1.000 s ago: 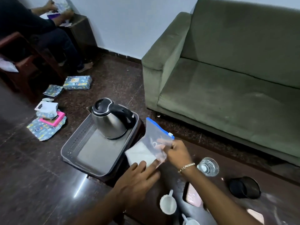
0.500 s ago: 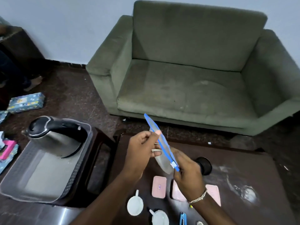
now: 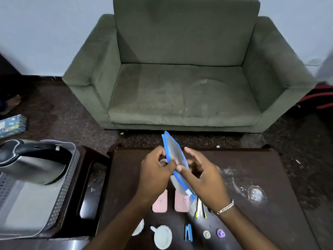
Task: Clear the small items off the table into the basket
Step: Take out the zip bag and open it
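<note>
Blue-edged clear zip bag (image 3: pixel 174 156) sits at twelve o'clock above my counter (image 3: pixel 252 177); my left hand (image 3: pixel 155 175) pinches its rim, and my right hand (image 3: pixel 201 179) pinches the opposite rim, other fingers spread. At nine o'clock, my basket (image 3: pixel 59 197) holds a kettle (image 3: pixel 30 165).

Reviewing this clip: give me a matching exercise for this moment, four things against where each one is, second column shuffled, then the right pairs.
Things:
1. zip bag
2. kettle
3. blue clip
4. pink cards

Places:
A. in the grey basket
B. flat on the table, under the wrists
C. held up between left hand and right hand
D. near the table's front edge, right of a white cup

Pairs: 1-C, 2-A, 3-D, 4-B
</note>
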`<state>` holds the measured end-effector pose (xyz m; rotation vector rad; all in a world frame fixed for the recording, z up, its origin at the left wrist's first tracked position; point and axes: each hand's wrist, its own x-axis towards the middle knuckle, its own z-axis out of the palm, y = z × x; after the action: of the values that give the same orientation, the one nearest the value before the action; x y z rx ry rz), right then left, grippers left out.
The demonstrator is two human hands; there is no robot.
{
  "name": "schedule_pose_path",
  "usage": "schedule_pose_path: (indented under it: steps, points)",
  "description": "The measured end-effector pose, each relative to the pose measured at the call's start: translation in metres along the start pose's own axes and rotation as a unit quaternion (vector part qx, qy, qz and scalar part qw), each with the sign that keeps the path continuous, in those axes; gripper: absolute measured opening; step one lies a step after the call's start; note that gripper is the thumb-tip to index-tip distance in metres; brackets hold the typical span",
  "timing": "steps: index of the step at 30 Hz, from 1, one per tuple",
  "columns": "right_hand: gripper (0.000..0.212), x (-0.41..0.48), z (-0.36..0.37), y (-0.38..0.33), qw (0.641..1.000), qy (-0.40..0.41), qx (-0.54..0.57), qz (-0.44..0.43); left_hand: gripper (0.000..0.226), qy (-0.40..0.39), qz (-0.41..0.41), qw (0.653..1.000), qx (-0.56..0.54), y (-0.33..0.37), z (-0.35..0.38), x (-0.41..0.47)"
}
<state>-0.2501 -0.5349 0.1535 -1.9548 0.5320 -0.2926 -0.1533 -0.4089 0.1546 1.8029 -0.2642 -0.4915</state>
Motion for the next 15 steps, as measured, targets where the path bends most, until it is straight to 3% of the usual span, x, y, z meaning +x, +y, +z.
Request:
schedule_pose_path:
  steps: [3, 5, 8, 11, 15]
  points:
    - [0.041, 0.003, -0.009, -0.001, 0.993, 0.063, -0.098, -0.025, 0.04, 0.066, 0.062, 0.99, 0.104, 0.007, -0.002, -0.007]
    - [0.04, 0.005, -0.019, -0.002, 0.987, 0.099, -0.121, -0.032, 0.046, 0.088, 0.135, 0.969, 0.187, 0.009, -0.011, -0.01]
    - [0.038, 0.003, -0.029, -0.007, 0.98, 0.117, -0.161, -0.03, 0.041, 0.067, 0.185, 0.95, 0.242, 0.007, -0.021, -0.012]
    - [0.038, -0.002, -0.029, -0.015, 0.973, 0.102, -0.205, -0.028, 0.046, 0.035, 0.182, 0.955, 0.234, 0.002, -0.02, -0.012]
    - [0.025, -0.018, -0.014, -0.04, 0.962, 0.084, -0.203, -0.163, 0.047, -0.003, 0.178, 0.953, 0.246, 0.009, -0.008, -0.019]
